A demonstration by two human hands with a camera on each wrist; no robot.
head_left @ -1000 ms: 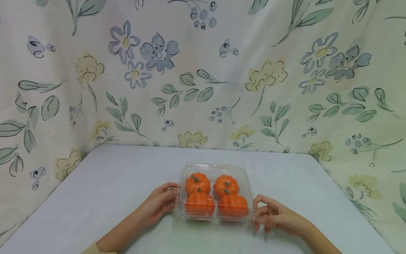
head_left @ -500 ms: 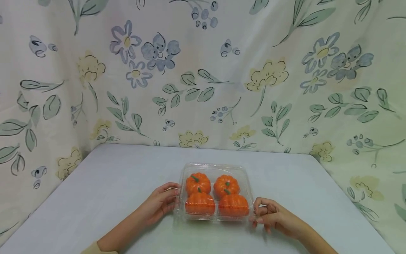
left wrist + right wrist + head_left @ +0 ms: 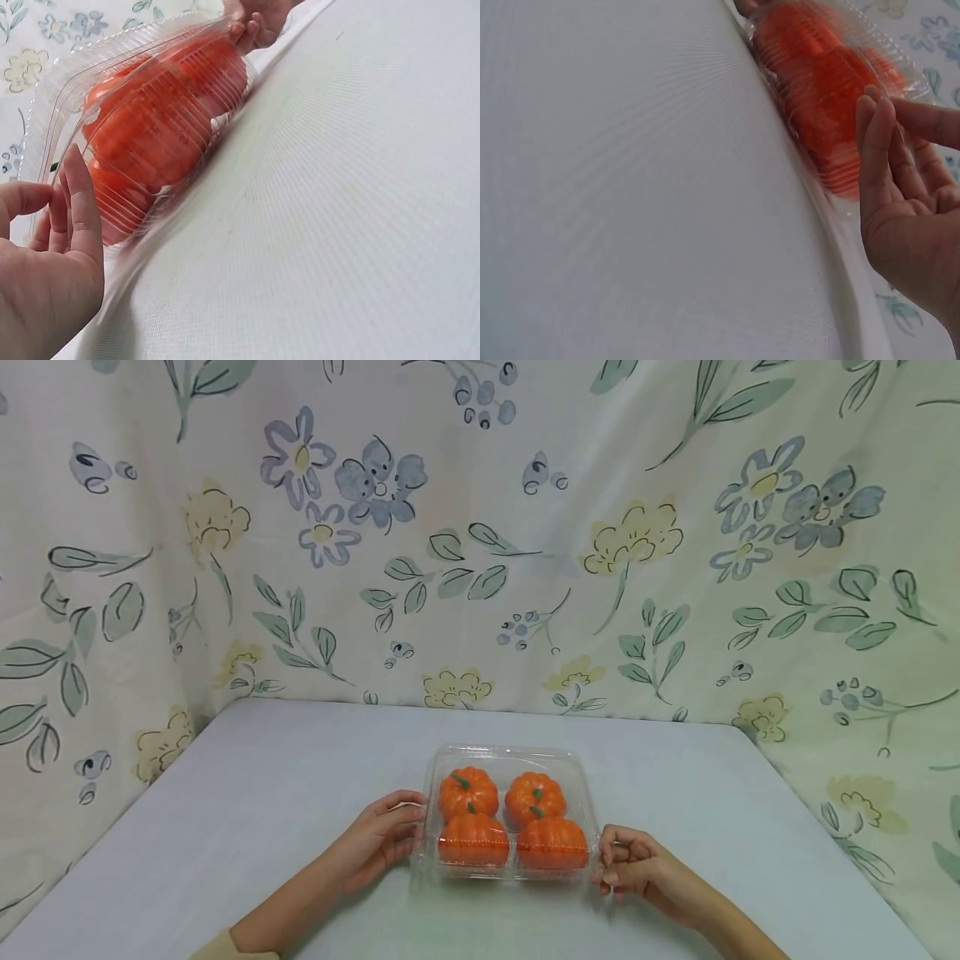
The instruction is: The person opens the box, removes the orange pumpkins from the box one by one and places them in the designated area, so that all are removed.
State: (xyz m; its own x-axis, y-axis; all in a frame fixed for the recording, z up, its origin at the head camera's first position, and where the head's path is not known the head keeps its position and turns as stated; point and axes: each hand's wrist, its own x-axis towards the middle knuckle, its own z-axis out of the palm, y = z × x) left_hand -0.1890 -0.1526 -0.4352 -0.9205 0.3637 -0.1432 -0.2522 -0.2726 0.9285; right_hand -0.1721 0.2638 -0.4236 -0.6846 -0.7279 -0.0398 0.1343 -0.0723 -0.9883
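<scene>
A clear plastic clamshell container (image 3: 512,753) sits near the middle of the table in the head view. Inside are several small orange pumpkins (image 3: 472,842) with green stems, two in front and two behind. My left hand (image 3: 384,839) is at the container's left side. In the left wrist view, the left thumb and index finger (image 3: 28,199) pinch the clear rim there. On the opposite side my right hand (image 3: 643,870) holds the front right corner. The right wrist view has that thumb and index finger (image 3: 926,120) meeting at the rim's edge. The lid lies over the pumpkins.
A white cloth covers the table (image 3: 285,777) around the container. Behind and at both sides hangs a floral curtain (image 3: 480,610), reaching down to the table's back edge.
My right hand's fingers have drawn together onto the container's front right corner, and the hand has shifted slightly left. The left hand and the container have stayed in place.
</scene>
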